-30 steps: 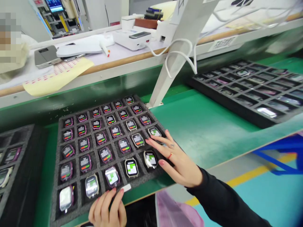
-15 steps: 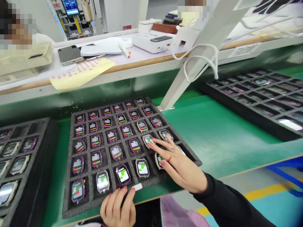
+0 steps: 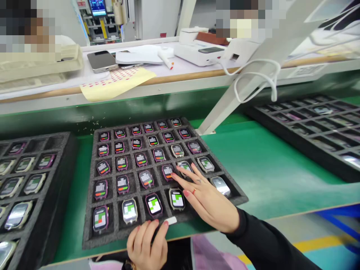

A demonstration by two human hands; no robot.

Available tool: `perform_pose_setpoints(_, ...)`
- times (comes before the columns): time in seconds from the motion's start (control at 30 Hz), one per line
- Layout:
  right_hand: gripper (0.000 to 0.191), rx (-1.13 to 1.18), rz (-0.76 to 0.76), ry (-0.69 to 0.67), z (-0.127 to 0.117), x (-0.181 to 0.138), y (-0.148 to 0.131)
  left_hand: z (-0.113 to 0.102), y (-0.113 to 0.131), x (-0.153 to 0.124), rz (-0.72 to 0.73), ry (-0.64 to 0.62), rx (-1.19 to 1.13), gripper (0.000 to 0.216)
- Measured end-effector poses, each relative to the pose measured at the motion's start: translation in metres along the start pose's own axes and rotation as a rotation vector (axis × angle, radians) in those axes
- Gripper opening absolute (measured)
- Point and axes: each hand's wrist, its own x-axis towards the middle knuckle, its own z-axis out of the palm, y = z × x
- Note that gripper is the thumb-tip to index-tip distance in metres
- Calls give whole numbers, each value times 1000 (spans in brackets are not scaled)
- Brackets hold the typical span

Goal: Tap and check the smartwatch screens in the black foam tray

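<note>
A dark foam tray lies on the green belt in front of me, its cells filled with several small smartwatch bodies with lit screens. My right hand lies flat over the tray's right side, fingers stretched out, fingertips touching a watch in the middle rows. My left hand rests at the tray's near edge, fingers together on the foam beside a small white tag. Neither hand holds a watch.
A second foam tray with watches sits to the left, a third tray at the right. A slanted white post with a looped cable rises behind. The raised shelf carries phones, sticker sheets, a white device. People sit beyond.
My right hand slid leftwards across the tray, from the rightmost column to watches nearer the middle. The view panned, shifting everything to the right. The left hand stays at the near edge.
</note>
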Motion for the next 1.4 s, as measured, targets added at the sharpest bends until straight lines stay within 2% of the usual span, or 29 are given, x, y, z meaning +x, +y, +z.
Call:
perform_pose_setpoints(0.2, 53, 50, -26, 33, 1, 8, -12, -1, 1, -2, -32, -14, -26, 26)
perform_pose_setpoints(0.4, 52, 126, -91, -13, 10, 30, -30, -2, 0, -7, -48, -34, -51, 26)
perform_pose_setpoints(0.6, 48, 83, -114, -129, 17, 44, -37, -4, 1, -5, -49, -22, -52, 28)
perform_pose_setpoints(0.77, 47, 77, -150, -102, 17, 53, -47, -4, -1, -7, -53, -15, -71, 28)
perform_pose_setpoints(1.03, 46, 131, -216, -190, 30, 80, -75, -3, -5, -24, -17, -19, -122, 29)
perform_pose_setpoints(1.23, 45, 134, -200, -237, 39, 90, -81, -3, -8, -31, 17, -26, -125, 29)
perform_pose_setpoints(1.4, 45, 116, -240, -245, 37, 103, -86, -3, -9, -34, 29, -24, -117, 28)
